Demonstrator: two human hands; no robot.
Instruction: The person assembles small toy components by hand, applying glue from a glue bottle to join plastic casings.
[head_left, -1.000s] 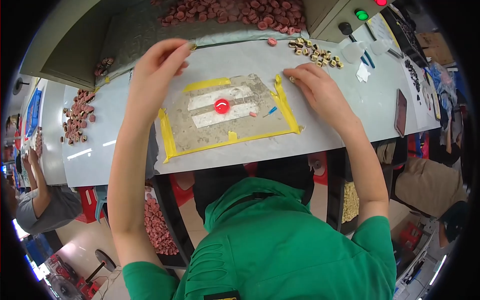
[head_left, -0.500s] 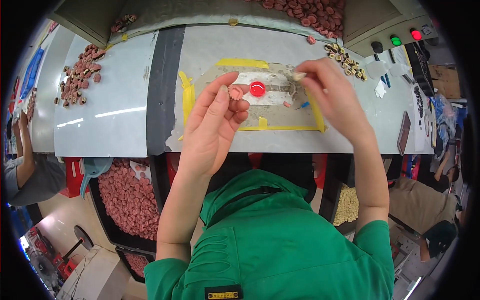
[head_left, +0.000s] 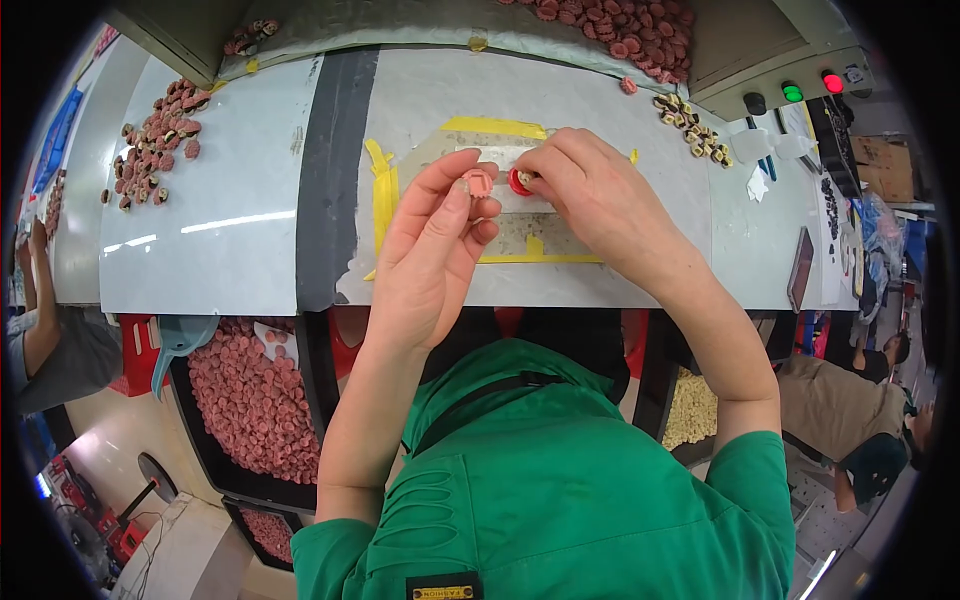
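Between the thumb and fingers of my left hand (head_left: 428,245) is a small pink scalloped cap (head_left: 479,184), its hollow side showing. My right hand (head_left: 592,195) pinches a small cream-coloured piece (head_left: 526,177) right at the glossy red round pad (head_left: 515,184) on the table. The fingers partly hide both the piece and the pad, so I cannot tell whether they touch. The pad stands on a pale strip within a worn patch edged by yellow tape (head_left: 490,126).
Pink caps are heaped on the left of the table (head_left: 230,190) and on the ledge ahead. Small dark-and-cream pieces (head_left: 695,130) lie at right. Below the edge stand a black bin of pink caps (head_left: 250,400) and one of cream pieces (head_left: 690,410). Co-workers sit at both sides.
My right hand has moved left from the right side of the taped patch to the red pad, carrying the cream piece. My left hand has stayed nearly still with the pink cap.
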